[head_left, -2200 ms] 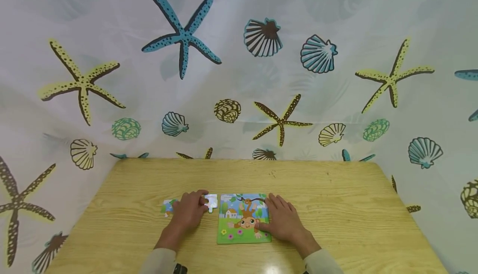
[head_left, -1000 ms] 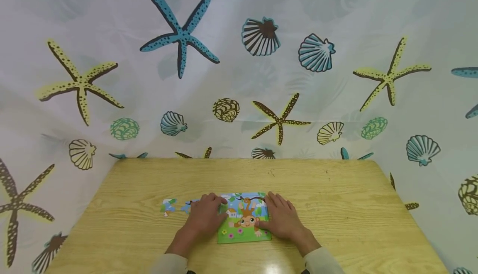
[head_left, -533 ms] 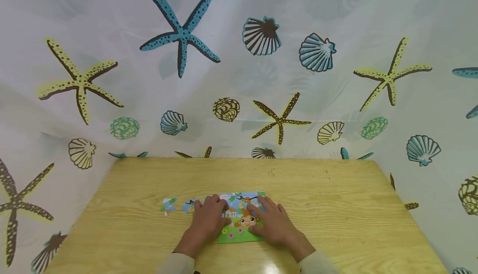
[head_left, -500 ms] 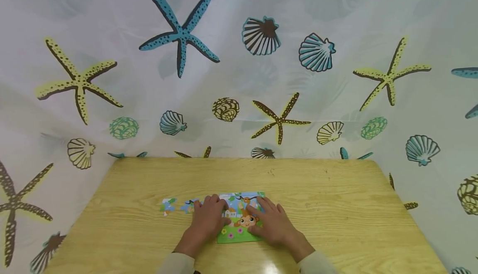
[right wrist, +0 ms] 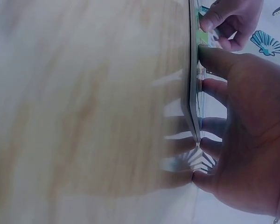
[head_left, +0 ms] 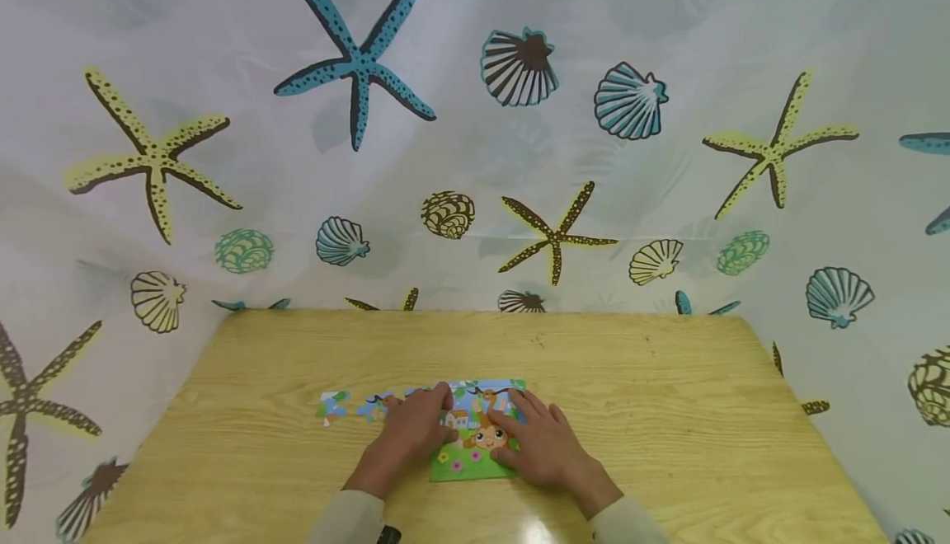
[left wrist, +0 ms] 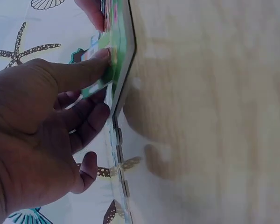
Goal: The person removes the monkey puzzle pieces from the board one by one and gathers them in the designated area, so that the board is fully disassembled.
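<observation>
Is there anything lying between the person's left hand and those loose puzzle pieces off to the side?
Nothing visible does. The left hand rests on the left edge of the monkey puzzle, and the two loose pieces lie just beyond it on bare wooden table. The nearer piece sits right beside the fingers.

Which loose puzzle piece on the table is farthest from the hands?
The leftmost loose piece, lying alone on the wooden table. The other loose piece lies right beside the left hand, next to the puzzle board.

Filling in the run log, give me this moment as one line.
left hand: presses puzzle board left edge | right hand: flat on board | loose pieces: left of board, on table
</observation>
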The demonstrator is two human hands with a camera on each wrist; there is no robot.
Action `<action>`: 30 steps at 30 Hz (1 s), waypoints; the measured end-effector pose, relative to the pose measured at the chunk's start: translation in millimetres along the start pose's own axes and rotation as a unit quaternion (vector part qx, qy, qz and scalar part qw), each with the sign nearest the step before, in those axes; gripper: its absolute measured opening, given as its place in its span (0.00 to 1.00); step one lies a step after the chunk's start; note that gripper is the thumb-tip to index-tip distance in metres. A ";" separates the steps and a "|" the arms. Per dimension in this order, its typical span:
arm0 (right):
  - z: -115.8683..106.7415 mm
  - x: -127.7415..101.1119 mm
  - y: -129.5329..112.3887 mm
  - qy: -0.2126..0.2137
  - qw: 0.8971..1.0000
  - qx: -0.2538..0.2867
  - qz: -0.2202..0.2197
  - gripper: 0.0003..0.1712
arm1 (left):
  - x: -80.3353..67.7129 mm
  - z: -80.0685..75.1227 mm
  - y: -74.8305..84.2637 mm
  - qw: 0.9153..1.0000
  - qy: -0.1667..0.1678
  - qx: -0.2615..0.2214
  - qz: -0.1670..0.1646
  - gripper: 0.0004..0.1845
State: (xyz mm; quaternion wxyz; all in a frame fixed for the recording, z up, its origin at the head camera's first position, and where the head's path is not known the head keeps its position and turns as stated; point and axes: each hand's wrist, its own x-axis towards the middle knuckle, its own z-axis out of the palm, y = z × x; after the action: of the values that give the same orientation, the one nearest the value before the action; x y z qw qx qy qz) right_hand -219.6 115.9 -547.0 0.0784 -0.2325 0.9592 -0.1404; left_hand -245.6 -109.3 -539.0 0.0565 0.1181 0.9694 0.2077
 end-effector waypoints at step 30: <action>5.0 -0.7 1.4 0.006 1.000 0.019 -0.005 0.33 | -70.0 -51.5 -127.1 0.991 0.021 -0.091 -0.099 0.13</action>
State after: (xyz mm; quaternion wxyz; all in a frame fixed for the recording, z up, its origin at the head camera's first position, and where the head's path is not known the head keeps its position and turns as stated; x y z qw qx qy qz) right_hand -218.5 116.3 -552.1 0.0760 -0.2352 0.9556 -0.1606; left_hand -212.4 -259.6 -540.9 0.0669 0.0114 0.9544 0.2908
